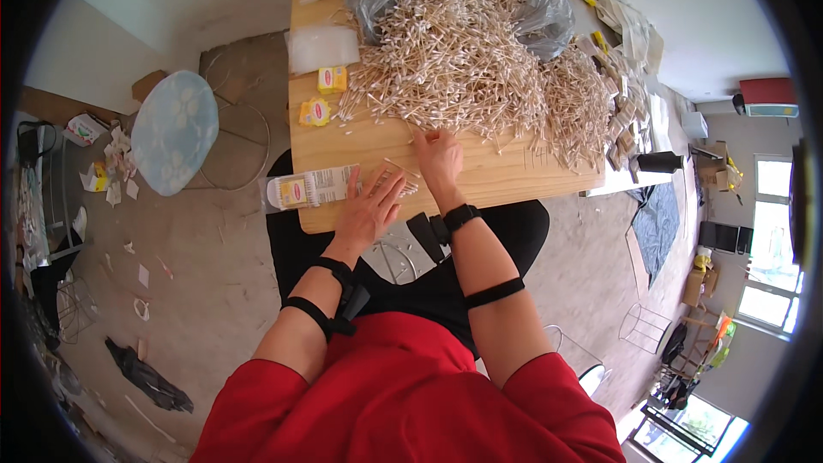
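Note:
A large heap of cotton swabs (454, 43) with pale wooden sticks spills over the wooden table. At its near edge my right hand (440, 157) is closed in a pinch; whatever lies between its fingertips is too small to make out. Closer to me, my left hand (370, 206) lies with fingers stretched over a small row of swabs (406, 180), partly hiding it. Left of that hand is a clear printed plastic packet (330, 185) with a yellow card (294, 193) inside. Two small yellow cards or boxes, one square (332, 80) and one scalloped (315, 112), sit farther back.
A grey plastic bag (549, 17) wraps the back of the heap. A stack of clear plastic sleeves (323, 49) lies at the table's back left. Left of the table stands a round light-blue stool (176, 133). A dark cylinder (660, 162) stands out at the right.

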Available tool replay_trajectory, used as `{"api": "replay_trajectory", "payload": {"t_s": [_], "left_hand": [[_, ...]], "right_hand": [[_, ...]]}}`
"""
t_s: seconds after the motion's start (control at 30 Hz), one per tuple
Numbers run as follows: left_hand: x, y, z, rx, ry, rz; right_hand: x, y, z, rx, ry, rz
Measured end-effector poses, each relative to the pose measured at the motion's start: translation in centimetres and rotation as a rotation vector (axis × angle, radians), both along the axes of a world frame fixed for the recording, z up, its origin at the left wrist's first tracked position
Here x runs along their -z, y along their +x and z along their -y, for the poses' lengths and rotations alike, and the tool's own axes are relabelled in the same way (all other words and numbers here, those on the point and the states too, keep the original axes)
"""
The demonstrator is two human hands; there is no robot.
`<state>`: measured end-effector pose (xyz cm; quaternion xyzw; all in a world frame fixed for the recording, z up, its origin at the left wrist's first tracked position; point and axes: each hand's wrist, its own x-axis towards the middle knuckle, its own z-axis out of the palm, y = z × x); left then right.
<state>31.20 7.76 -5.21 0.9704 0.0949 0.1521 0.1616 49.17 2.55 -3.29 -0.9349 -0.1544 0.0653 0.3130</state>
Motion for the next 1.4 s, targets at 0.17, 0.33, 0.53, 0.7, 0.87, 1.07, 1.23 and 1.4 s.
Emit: {"api": "replay_trajectory", "payload": {"t_s": [0.17, 0.33, 0.53, 0.7, 0.87, 1.07, 1.23, 1.4], "left_hand": [[0.5, 0.1, 0.1, 0.021, -0.02, -0.024], [0.5, -0.7, -0.2, -0.002, 0.002, -0.051], [0.3, -0.1, 0.0, 0.003, -0.01, 0.006], [0.2, -0.1, -0.1, 0.018, -0.009, -0.019], [-0.4, -0.2, -0.2, -0.043, 0.019, -0.055], [0.1, 0.2, -0.2, -0.03, -0.004, -0.02], [0.4, -0.1, -0.2, -0.054, 0.004, -0.067], [0.5, -0.1, -0.1, -0.04, 0.018, -0.013]], "right_hand": [[0.8, 1.6, 2.4, 0.011, -0.05, -0.171], [-1.2, -1.4, 4.4, -0.525, -0.078, 0.075], [0.5, -3.4, 4.7, -0.409, 0.183, 0.052], [0.4, -3.5, 4.0, -0.437, 0.169, 0.137], [-0.2, -3.3, 4.1, -0.614, 0.091, 0.049], [0.2, -1.1, 1.2, -0.193, 0.063, 0.201], [1.5, -1.5, 1.2, -0.567, 0.002, 0.063], [0.1, -2.0, -2.9, -0.616, 0.128, 0.17]]}}
